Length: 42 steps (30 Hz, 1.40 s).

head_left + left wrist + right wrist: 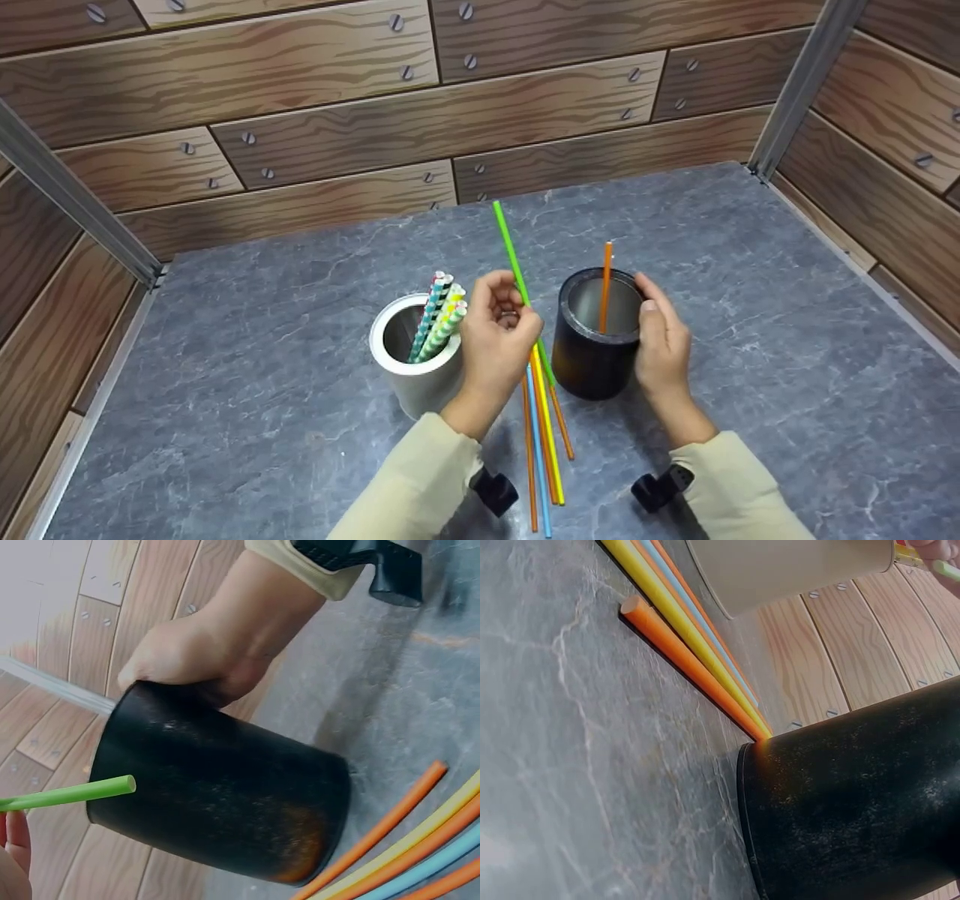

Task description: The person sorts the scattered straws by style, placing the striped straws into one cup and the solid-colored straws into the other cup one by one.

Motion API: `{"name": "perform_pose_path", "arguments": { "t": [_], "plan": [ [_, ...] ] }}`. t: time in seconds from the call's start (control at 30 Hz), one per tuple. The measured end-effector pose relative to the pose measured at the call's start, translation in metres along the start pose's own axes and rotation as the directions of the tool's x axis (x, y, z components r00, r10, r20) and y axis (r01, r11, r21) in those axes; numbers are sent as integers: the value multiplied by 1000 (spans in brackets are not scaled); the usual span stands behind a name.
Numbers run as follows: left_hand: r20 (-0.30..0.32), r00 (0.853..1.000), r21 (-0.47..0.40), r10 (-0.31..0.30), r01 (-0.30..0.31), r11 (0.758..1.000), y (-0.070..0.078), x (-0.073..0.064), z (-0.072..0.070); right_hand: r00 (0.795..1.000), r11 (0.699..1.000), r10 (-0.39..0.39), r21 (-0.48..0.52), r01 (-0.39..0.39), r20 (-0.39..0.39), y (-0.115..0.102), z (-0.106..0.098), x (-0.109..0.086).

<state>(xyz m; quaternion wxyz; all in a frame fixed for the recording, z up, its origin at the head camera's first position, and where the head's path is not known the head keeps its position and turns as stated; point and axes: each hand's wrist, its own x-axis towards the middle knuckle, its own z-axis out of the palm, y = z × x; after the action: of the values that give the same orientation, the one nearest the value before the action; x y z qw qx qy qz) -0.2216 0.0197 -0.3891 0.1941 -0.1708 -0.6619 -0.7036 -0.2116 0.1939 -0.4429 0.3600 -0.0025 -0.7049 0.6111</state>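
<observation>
My left hand (495, 330) pinches a green straw (509, 240) between thumb and fingers, above the table and between two cups. In the left wrist view the green straw's lower end (112, 789) appears in front of the black cup (217, 780), outside it. My right hand (664, 349) grips the black cup (592, 367) at its right rim, thumb and fingers on the wall. The cup stands upright with one orange straw (606, 285) leaning inside. Below my left hand lie loose orange, yellow and blue straws (546, 442), their far ends partly hidden.
A white cup (409, 386) holding several striped paper straws (442, 319) stands just left of my left hand. The grey marbled table (262, 390) is bounded by wood-patterned walls (337, 142) at the back and both sides.
</observation>
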Motion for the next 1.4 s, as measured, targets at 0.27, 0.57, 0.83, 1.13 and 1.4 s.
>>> {"name": "perform_pose_path", "arguments": {
  "t": [0.27, 0.57, 0.83, 1.13, 1.4],
  "plan": [
    [-5, 998, 3, 70, -70, 998, 14, 11, 0, 1000, 1000, 0, -5, 0, 3, -1, 0, 0],
    [-18, 991, -66, 132, -133, 989, 23, 16, 4, 1000, 1000, -12, -5, 12, 10, -2, 0, 0],
    [-71, 981, -103, 179, -186, 977, 25, 16, 10, 1000, 1000, -10, 4, 10, -1, -1, 0, 0],
    [-75, 960, -80, 269, -274, 958, 22, 15, 21, 1000, 1000, -23, -9, 23, 1, -1, 0, -1],
    [-25, 953, -90, 302, -303, 949, 15, 11, 28, 1000, 1000, -15, -4, 15, 5, -1, 0, 0]
  ]
}}
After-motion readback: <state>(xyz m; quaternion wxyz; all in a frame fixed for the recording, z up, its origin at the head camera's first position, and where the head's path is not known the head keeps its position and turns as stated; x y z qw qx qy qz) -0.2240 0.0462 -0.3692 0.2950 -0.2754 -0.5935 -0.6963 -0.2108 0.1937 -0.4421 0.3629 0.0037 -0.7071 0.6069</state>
